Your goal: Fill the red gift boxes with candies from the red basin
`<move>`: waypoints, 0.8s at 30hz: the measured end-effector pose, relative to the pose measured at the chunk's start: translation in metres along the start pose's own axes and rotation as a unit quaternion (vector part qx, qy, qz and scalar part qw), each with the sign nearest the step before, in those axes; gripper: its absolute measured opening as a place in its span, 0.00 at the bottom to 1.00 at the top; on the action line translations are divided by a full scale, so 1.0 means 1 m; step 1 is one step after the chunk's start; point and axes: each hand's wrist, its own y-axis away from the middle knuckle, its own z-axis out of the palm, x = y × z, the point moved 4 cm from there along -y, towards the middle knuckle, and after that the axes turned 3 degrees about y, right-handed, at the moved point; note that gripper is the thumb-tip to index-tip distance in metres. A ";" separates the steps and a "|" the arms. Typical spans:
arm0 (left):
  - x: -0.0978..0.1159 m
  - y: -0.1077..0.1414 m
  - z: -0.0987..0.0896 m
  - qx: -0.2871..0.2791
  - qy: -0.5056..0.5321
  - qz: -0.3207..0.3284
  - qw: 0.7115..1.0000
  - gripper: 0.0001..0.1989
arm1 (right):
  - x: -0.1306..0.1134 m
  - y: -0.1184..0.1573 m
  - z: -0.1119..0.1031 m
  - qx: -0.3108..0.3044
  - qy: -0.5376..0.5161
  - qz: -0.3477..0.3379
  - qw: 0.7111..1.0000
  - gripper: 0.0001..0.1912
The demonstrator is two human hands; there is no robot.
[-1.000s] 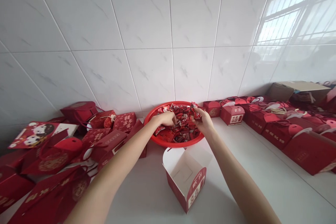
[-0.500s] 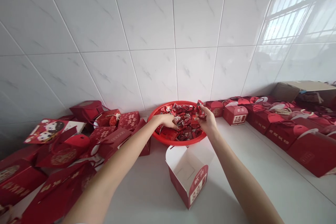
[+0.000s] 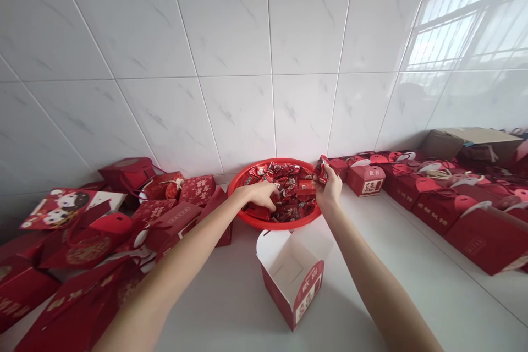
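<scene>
A round red plastic basket full of red-wrapped candies stands against the wall. My left hand is inside it on the left, fingers curled down among the candies; what they grip, if anything, is hidden. At the basket's right rim, my right hand is closed on wrapped candy, held up above the rim. In front of the basket, between my forearms, a red and white paper box stands with its top open and its white inside bare.
Red gift boxes lie piled on the left. Rows of closed red boxes line the right side, with one small red box near the basket. A cardboard carton sits at the far right. White tiled wall rises behind.
My right hand has lifted slightly and moved outward over the rim with the candy. My left hand has shifted a little within the basket. The view has turned slightly.
</scene>
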 end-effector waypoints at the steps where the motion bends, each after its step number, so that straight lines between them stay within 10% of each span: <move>1: -0.001 -0.002 -0.001 0.012 0.003 0.006 1.000 0.18 | 0.000 0.000 0.000 -0.002 0.002 -0.005 1.000 0.10; 7: -0.006 -0.003 -0.009 0.066 0.025 0.031 0.997 0.19 | -0.001 0.000 0.000 -0.002 0.003 -0.011 1.000 0.11; 14: 0.019 0.023 0.004 -0.023 -0.067 0.017 0.997 0.33 | 0.001 0.000 0.002 -0.016 0.004 -0.003 1.000 0.09; 24: 0.005 0.015 -0.005 -0.008 -0.015 0.035 0.999 0.31 | 0.004 -0.001 0.005 -0.049 0.030 0.026 0.998 0.09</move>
